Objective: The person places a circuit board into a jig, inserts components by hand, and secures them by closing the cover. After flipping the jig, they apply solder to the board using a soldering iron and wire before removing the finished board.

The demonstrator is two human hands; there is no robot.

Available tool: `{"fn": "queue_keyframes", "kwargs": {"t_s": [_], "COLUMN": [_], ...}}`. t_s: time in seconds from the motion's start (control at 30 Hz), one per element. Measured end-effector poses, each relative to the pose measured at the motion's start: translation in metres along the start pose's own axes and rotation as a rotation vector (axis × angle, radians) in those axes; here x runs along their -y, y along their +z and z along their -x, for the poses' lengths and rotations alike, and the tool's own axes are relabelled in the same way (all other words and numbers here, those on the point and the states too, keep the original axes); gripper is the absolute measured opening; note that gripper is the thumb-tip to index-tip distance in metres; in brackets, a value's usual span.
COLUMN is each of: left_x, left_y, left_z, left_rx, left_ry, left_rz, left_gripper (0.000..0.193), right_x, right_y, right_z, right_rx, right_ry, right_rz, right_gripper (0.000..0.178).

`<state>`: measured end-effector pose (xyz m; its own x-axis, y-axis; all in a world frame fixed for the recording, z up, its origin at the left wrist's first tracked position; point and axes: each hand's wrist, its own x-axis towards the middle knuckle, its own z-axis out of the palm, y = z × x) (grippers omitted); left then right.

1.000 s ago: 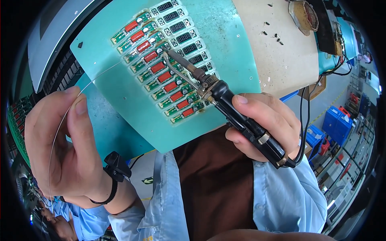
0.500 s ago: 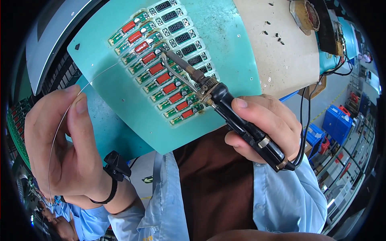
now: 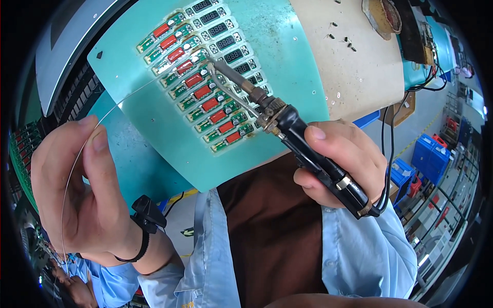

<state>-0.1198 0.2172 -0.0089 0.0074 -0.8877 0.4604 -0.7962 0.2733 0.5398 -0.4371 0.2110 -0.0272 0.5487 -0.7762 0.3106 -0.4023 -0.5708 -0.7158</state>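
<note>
My left hand (image 3: 84, 195) pinches a thin solder wire (image 3: 128, 96) between thumb and fingers. The wire trails back over the palm, and its far end reaches the row of small circuit boards (image 3: 179, 82). Each board carries a red block-shaped component and a small round part, with a black digit display lying beside it in the panel. My right hand (image 3: 349, 159) is wrapped round the black handle of a soldering iron (image 3: 313, 154). Its tip points at the upper boards, near the wire's end; the iron hides part of the displays. Exact contact between tip, wire and board cannot be made out.
A green mat (image 3: 282, 66) lies under the boards, with a beige surface (image 3: 349, 56) holding several tiny black parts to its right. A worn tan holder (image 3: 381, 18) stands at the far right. Black cables (image 3: 390, 143) hang beside blue bins (image 3: 431, 158). Another person's blue sleeve (image 3: 115, 282) shows lower left.
The mat and boards have shifted slightly up and left in the picture. The iron's tip has moved slightly right and down relative to the boards. Both hands keep their holds.
</note>
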Motion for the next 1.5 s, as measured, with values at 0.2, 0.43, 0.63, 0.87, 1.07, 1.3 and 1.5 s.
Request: {"fn": "queue_keyframes", "kwargs": {"t_s": [0.2,0.43,0.63,0.87,1.07,1.3,1.5], "left_x": [-0.001,0.001,0.001,0.004,0.002,0.002,-0.006], "left_y": [0.000,0.004,0.006,0.008,0.006,0.002,0.000], "left_z": [0.000,0.001,0.000,-0.002,-0.003,0.001,0.006], "left_rx": [0.049,0.042,0.045,0.048,0.084,0.036,0.017], "left_ry": [0.016,0.021,0.036,0.045,0.041,0.077,0.066], "left_rz": [-0.015,-0.013,-0.023,0.024,0.012,-0.008,-0.019], "left_gripper": [0.017,0.017,0.018,0.019,0.020,0.019,0.019], "right_x": [-0.001,-0.008,-0.005,-0.004,-0.004,-0.002,0.000], "right_y": [0.004,0.011,0.011,0.011,0.008,0.004,0.006], "right_z": [0.004,0.005,0.003,0.003,0.002,0.006,0.008], "right_rx": [-0.003,-0.031,-0.008,-0.002,0.019,-0.043,-0.097], "right_ry": [-0.007,-0.030,-0.002,-0.003,-0.010,-0.043,0.000], "right_rz": [-0.026,-0.018,-0.025,-0.039,-0.031,-0.007,-0.053], "right_gripper": [0.051,0.050,0.050,0.050,0.050,0.049,0.050]}}
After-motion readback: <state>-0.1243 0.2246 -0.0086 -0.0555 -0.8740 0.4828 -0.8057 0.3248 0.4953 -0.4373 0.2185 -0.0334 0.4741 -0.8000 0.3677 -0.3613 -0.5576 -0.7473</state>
